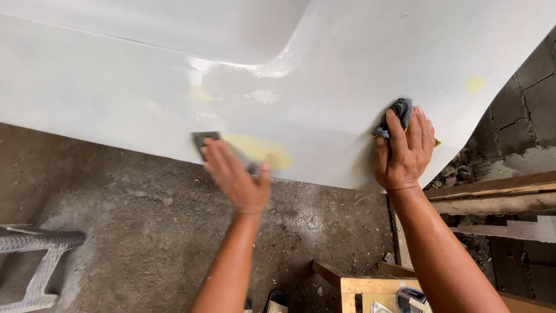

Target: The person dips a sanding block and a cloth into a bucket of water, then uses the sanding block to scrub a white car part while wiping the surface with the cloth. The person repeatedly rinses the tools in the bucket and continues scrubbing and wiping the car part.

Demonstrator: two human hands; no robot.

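Hands work on a large white panel (347, 75), a curved, glossy sheet that fills the upper view and hangs above a concrete floor (145, 220). The left hand (234, 177) presses a small grey sanding pad (204, 139) flat against the panel's lower edge, fingers spread narrow over it; motion blur softens the hand. Just right of the pad, a yellow filler patch (260, 149) shows on the panel. The right hand (405, 153) rests farther right along the same edge, fingers closed around a bunched grey cloth (398, 113) held against the panel.

The pad looks thin, light and slightly flexible, best held flat under the palm and fingertips. The cloth is soft and limp, easy to crumple into a grip. The panel seems stiff but smooth and slippery, its finish likely easy to scratch; its lower edge offers the only clear hold.

Below the panel, wooden planks (492, 194) lie to the right and a pale stand (40, 261) sits to the left.
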